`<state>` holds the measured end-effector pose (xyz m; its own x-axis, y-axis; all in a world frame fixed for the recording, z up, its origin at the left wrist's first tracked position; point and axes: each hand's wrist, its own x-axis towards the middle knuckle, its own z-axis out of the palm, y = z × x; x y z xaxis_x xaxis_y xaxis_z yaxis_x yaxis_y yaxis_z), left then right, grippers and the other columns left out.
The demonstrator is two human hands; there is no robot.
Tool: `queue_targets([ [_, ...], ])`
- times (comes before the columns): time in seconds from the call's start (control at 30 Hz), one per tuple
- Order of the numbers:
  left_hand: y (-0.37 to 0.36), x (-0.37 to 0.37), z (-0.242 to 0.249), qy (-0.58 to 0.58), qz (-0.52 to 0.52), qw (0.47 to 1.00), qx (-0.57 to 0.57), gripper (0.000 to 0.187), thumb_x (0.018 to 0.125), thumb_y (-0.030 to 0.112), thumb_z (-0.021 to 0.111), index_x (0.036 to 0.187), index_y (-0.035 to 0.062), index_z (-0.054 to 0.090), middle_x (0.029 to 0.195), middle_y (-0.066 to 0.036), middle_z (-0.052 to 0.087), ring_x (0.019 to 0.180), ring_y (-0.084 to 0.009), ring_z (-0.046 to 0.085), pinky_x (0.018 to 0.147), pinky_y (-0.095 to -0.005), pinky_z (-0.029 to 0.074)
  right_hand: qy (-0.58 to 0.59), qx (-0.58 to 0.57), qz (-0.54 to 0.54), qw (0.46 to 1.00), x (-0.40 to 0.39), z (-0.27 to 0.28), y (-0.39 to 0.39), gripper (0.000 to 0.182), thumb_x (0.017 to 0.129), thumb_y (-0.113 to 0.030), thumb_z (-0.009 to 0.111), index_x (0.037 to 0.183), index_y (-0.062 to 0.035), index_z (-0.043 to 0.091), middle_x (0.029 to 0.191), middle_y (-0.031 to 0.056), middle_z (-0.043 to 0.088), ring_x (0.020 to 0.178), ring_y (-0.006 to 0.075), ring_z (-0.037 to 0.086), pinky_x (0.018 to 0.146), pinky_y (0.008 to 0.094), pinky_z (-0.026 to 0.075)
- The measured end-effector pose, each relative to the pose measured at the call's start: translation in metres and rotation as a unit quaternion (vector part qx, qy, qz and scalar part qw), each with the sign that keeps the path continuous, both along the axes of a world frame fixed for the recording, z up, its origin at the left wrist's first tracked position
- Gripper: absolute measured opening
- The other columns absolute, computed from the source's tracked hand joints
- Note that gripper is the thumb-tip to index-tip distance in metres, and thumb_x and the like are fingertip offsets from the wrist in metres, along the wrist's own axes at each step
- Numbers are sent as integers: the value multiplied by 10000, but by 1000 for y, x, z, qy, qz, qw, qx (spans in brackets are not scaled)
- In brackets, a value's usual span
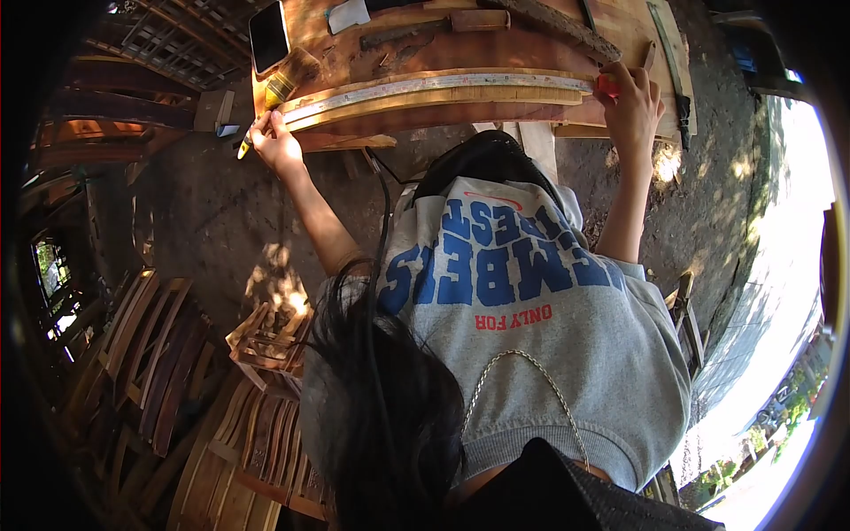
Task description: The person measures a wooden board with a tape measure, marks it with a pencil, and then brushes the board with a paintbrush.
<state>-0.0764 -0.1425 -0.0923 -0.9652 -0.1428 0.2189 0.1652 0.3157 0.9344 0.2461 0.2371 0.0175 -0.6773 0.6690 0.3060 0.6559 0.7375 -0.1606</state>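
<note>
The left fingers [275, 124] are pinching a pen [246, 144], the right fingers [623, 74] gripping a tape measure [452, 82] stretching along a plank [443, 99]. Beyond, a phone [269, 35] and stick [567, 26] are lying on the counter [531, 59].

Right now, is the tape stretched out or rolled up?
Stretched out: the tape runs along the wooden strip between left hand and right hand.

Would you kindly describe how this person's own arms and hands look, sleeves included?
The left hand and right hand are both bare, with no gloves. The forearms are uncovered as well, and the loose sleeves are plain grey.
</note>
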Motion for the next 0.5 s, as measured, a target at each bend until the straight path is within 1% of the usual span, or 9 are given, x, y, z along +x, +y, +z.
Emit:
queue_targets([
  [0.23,-1,-1,-1,3,2,1000,-26,236,897,133,669,1046,-31,590,958,-127,651,846,-190,630,781,-311,520,1,2,1,1000,0,-2,1,257,777,-232,732,1015,-238,633,1035,22,597,1078,298,538,913,473,390],
  [0.5,2,3,7,-10,7,999,-35,240,899,141,667,1043,-35,590,961,-130,651,855,-196,631,783,-320,521,-3,6,0,1000,1,-2,2,304,758,-222,745,1040,-241,635,1040,30,597,1084,303,535,912,473,393],
])
